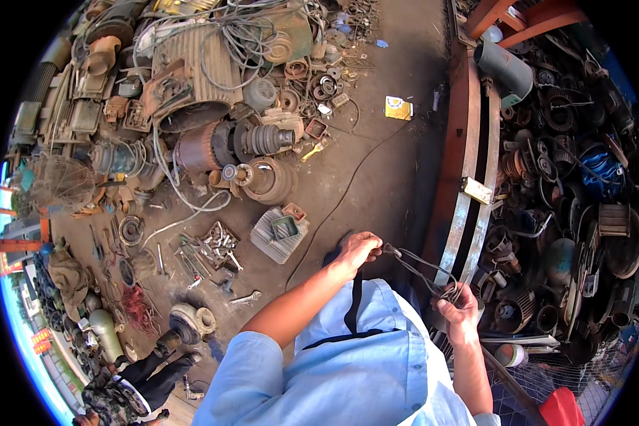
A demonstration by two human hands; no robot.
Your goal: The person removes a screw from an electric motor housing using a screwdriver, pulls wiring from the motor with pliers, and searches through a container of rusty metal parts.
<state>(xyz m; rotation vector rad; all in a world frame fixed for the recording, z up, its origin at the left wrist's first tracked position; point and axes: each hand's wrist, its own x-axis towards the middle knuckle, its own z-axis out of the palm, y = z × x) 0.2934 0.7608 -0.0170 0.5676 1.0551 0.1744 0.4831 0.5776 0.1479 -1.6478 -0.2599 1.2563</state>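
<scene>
A thin grey cable (422,275) runs in a loop between my two hands, in front of my blue shirt. My left hand (361,250) is closed, its fingertips pinched at the cable's end, where a small dark piece shows; its exact kind is too small to tell. Lower and to the right, my right hand (458,310) grips the bunched loops of the same cable. The hands are apart, with the cable sagging a little between them. Beside my right hand runs a long rusty steel beam (453,170).
Motor parts, including a copper-wound rotor (204,147), crowd the left. Wrenches and sockets fill a tray (213,248) near a ribbed cover (273,238). A dark cable (348,186) crosses the floor. Scrap parts (547,263) pile up beyond the beam. Another person (131,387) is at lower left.
</scene>
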